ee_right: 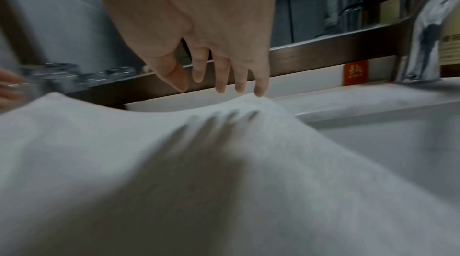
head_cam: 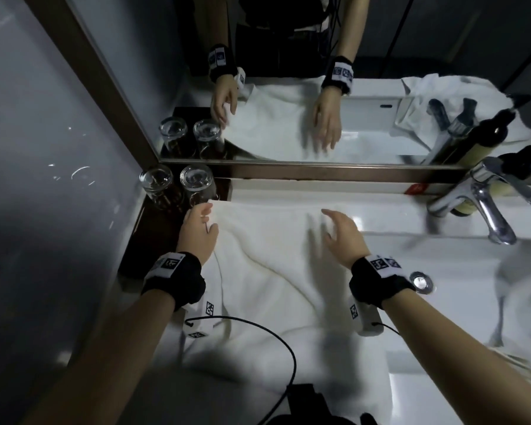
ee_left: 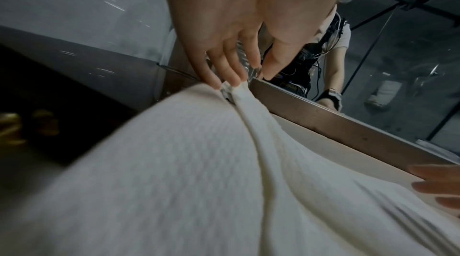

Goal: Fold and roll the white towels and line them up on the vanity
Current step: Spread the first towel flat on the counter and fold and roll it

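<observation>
A white towel lies spread over the vanity counter left of the sink, with soft folds running toward me. At its far left corner my left hand pinches the cloth; in the left wrist view the fingertips sit on the raised corner of the towel and a ridge runs back from it. My right hand hovers over the far right corner with its fingers spread. In the right wrist view only the little finger of that hand touches the towel.
Two upturned glasses stand on a dark tray just beyond my left hand. A chrome faucet and a pump bottle stand at the back right by the sink basin. The mirror shows another crumpled white towel.
</observation>
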{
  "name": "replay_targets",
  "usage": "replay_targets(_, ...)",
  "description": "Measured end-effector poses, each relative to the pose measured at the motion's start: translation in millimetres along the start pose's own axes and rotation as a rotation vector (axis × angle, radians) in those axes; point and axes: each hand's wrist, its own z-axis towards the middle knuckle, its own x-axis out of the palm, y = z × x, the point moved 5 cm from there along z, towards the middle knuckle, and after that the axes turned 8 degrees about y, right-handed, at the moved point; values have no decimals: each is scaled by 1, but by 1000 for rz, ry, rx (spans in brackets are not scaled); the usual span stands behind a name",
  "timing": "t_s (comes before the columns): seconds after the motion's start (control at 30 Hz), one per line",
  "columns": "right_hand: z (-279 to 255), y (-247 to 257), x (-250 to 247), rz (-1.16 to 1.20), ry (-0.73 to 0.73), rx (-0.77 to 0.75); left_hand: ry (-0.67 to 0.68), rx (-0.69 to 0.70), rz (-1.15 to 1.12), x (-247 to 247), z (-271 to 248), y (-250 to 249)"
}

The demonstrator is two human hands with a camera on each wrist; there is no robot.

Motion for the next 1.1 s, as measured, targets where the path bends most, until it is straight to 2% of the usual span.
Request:
replay_targets(0.07, -17, 17, 18, -37, 25, -55, -48, 12, 23, -4, -13, 3)
replay_targets(0.13, -28, 32, 35, -74, 67, -107, -40, -27, 41, -4, -23, 10)
replay_targets(0.27, -54, 70, 81, -143, 203, -163, 111, -97, -21, -9, -68, 34)
replay_targets(0.4, -66, 102, 111, -165, 253, -220, 306, -205, -144, 4, -120, 50)
replay_targets(0.47, -70, 115, 122, -199, 267, -239, 437, -237, -44, 12, -146, 60)
replay_targets(0.53, -73, 123, 129, -225, 295, -243, 494, -161, 192, 15, -162, 63)
replay_targets(0.6, -75, 130, 132, -237, 325, -249, 471, -76, 335, 14, -171, 59)
replay_targets(0.7, -72, 139, 128, -195, 336, -283, 360, -52, 429, 11, -179, 54)
replay_targets(0.9, -43, 155, 108, -253, 315, -312, 83, -270, 375, -1, -201, 69)
replay_targets(1.0, -24, 168, 101, -320, 339, -361, 22, -359, 234, 4, -216, 74)
replay_targets(1.1, -6, 185, 100, -482, 338, -485, -11, -407, 125, 7, -226, 77)
